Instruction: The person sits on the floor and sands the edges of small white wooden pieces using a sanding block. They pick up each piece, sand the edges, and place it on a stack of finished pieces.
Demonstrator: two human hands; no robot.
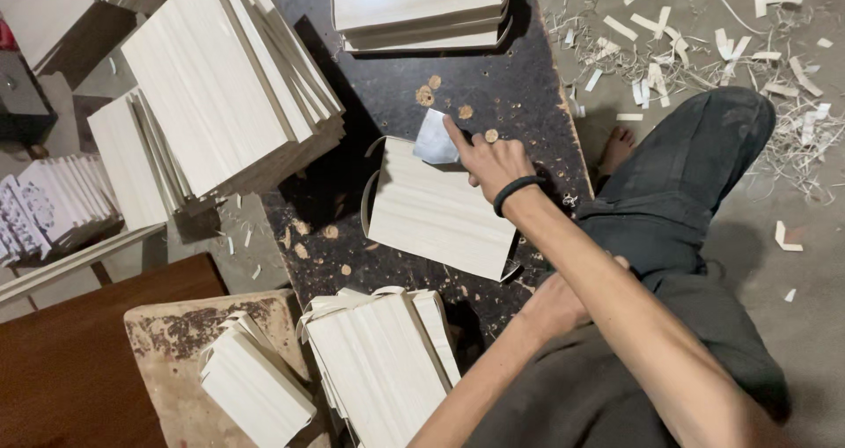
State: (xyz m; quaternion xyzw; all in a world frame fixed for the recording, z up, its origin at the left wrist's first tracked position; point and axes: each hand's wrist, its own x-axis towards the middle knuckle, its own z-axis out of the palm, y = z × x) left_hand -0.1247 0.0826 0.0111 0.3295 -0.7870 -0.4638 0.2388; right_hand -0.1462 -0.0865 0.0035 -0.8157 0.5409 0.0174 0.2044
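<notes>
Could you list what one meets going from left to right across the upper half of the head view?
Small white stack at the left edge → big leaning stack of pale wood sheets → grey scraper blade → right hand pressing it on a wood panel → dark trouser knee → wood shavings on the floor.

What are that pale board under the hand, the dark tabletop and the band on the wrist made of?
The board looks like thin, unfinished light wood: pale, matte, with fine straight grain, and loose edge strips curl off it. The tabletop seems a dark coated panel, worn through in tan spots. The wristband looks like black rubber or elastic; which one is unclear. The right hand presses a small grey sheet, perhaps sandpaper.
</notes>
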